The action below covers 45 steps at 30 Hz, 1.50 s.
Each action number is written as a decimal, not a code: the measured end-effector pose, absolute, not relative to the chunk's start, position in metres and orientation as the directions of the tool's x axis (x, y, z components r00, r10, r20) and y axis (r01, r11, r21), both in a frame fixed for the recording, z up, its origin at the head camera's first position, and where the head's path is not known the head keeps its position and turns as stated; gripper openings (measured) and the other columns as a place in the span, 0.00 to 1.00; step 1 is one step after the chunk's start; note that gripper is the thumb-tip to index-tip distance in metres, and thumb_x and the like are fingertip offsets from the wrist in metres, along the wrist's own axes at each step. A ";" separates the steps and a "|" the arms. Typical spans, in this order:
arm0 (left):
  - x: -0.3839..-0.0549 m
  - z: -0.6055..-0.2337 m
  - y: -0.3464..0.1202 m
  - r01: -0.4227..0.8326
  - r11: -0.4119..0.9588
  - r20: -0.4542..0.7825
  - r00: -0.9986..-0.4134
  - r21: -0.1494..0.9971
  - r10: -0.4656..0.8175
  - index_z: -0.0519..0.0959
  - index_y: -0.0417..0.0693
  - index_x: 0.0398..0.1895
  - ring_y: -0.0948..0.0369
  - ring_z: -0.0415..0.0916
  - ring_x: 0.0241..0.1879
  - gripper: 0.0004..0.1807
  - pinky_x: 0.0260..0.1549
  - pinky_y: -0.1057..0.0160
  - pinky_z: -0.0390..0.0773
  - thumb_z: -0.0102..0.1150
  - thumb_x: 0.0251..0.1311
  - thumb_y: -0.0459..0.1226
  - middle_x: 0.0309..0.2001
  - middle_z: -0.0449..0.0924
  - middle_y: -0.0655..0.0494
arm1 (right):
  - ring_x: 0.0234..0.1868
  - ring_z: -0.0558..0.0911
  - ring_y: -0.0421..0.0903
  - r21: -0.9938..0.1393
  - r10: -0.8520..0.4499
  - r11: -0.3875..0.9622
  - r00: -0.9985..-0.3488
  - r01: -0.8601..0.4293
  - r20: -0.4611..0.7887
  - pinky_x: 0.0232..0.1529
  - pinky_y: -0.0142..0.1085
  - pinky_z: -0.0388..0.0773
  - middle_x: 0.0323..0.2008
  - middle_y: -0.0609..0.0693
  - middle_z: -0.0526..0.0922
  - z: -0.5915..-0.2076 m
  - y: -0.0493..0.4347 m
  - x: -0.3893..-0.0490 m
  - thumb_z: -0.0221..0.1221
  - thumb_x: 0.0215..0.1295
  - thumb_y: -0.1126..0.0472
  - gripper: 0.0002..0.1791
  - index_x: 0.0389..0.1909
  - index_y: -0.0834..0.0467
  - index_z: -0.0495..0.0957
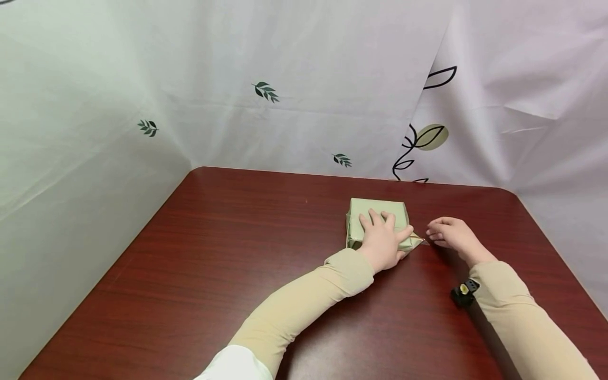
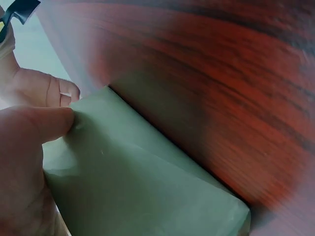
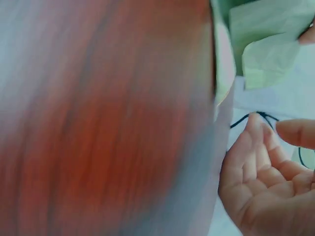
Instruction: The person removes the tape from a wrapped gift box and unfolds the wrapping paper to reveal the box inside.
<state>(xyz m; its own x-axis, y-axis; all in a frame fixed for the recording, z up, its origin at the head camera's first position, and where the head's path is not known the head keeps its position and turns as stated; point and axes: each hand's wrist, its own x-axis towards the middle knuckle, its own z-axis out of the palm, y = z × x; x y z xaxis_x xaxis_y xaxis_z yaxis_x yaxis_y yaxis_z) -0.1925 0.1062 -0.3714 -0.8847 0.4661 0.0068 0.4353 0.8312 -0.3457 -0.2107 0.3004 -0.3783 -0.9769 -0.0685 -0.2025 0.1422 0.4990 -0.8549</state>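
Parcel [image 1: 375, 205] lay under left hand [image 1: 382, 244], fingers spread; right hand [image 1: 453, 235], loosely curled, released, hovered just right.

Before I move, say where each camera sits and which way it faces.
Head: worn on the head, facing forward and down at the table; left hand and right hand show.
Left wrist: worn there, facing the package; both hands show.
Right wrist: worn there, facing the table and package; mainly the right hand shows.
Both wrist views share package, table and right hand.
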 end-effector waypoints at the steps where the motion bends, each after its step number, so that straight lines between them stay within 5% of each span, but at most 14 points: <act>1: -0.193 -0.371 0.106 0.435 0.832 0.004 -0.885 -0.344 0.465 0.48 0.87 0.69 0.41 0.56 0.67 0.34 0.58 0.41 0.61 0.41 0.59 0.68 0.66 0.57 0.51 | 0.31 0.79 0.31 -0.878 -0.079 0.458 -0.977 0.140 -0.197 0.35 0.26 0.78 0.29 0.40 0.80 -0.378 0.298 -0.211 0.44 0.72 0.60 0.20 0.52 0.76 0.68; 6: -0.192 -0.369 0.103 0.447 0.832 -0.013 -0.883 -0.327 0.469 0.46 0.87 0.70 0.42 0.55 0.67 0.36 0.59 0.41 0.60 0.41 0.58 0.69 0.67 0.56 0.50 | 0.34 0.81 0.31 -0.947 -0.170 0.276 -0.962 0.163 -0.215 0.38 0.28 0.79 0.29 0.36 0.81 -0.374 0.287 -0.212 0.41 0.74 0.56 0.20 0.52 0.70 0.67; 12: -0.194 -0.363 0.090 0.517 0.812 -0.032 -0.848 -0.269 0.529 0.38 0.80 0.73 0.44 0.55 0.67 0.43 0.59 0.44 0.61 0.41 0.57 0.70 0.68 0.56 0.49 | 0.35 0.81 0.32 -0.953 -0.233 0.211 -0.936 0.217 -0.264 0.40 0.28 0.79 0.31 0.35 0.80 -0.371 0.275 -0.211 0.35 0.76 0.49 0.28 0.57 0.71 0.60; 17: -0.202 -0.355 0.073 0.607 0.790 -0.044 -0.795 -0.086 0.605 0.41 0.71 0.75 0.48 0.57 0.66 0.43 0.59 0.48 0.62 0.42 0.60 0.67 0.66 0.60 0.51 | 0.35 0.81 0.31 -0.953 -0.251 0.229 -0.934 0.197 -0.254 0.41 0.28 0.78 0.33 0.36 0.78 -0.369 0.268 -0.210 0.36 0.76 0.48 0.33 0.61 0.76 0.55; 23: -0.220 -0.346 0.050 0.699 0.699 -0.022 -0.705 0.150 0.709 0.59 0.55 0.71 0.51 0.56 0.69 0.31 0.66 0.55 0.59 0.43 0.69 0.54 0.70 0.58 0.46 | 0.35 0.81 0.31 -0.950 -0.227 0.252 -0.943 0.185 -0.244 0.40 0.28 0.78 0.34 0.40 0.77 -0.367 0.262 -0.208 0.44 0.74 0.53 0.27 0.59 0.74 0.58; 30: -0.240 -0.352 0.025 0.748 0.647 0.046 -0.659 0.148 0.751 0.72 0.50 0.62 0.56 0.60 0.67 0.20 0.67 0.63 0.57 0.44 0.71 0.44 0.65 0.66 0.48 | 0.31 0.76 0.30 -0.933 -0.165 0.320 -0.960 0.166 -0.227 0.35 0.26 0.76 0.32 0.40 0.73 -0.367 0.250 -0.205 0.50 0.70 0.55 0.24 0.56 0.71 0.60; 45: -0.247 -0.367 0.006 0.775 0.601 0.112 -0.627 0.197 0.771 0.71 0.50 0.64 0.55 0.61 0.67 0.21 0.66 0.63 0.59 0.45 0.71 0.44 0.67 0.63 0.46 | 0.29 0.70 0.36 -0.834 -0.052 0.539 -0.984 0.114 -0.168 0.33 0.29 0.73 0.36 0.51 0.70 -0.364 0.235 -0.202 0.54 0.67 0.54 0.27 0.55 0.71 0.61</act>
<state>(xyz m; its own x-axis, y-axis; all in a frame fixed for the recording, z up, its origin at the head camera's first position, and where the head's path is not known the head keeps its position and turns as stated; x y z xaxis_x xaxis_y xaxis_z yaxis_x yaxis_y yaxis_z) -0.2472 0.0057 -0.3668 -0.6266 0.7712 0.1122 0.7748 0.6007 0.1972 -0.2016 0.2347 -0.3645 -0.9844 -0.0516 -0.1682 0.1143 0.5393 -0.8343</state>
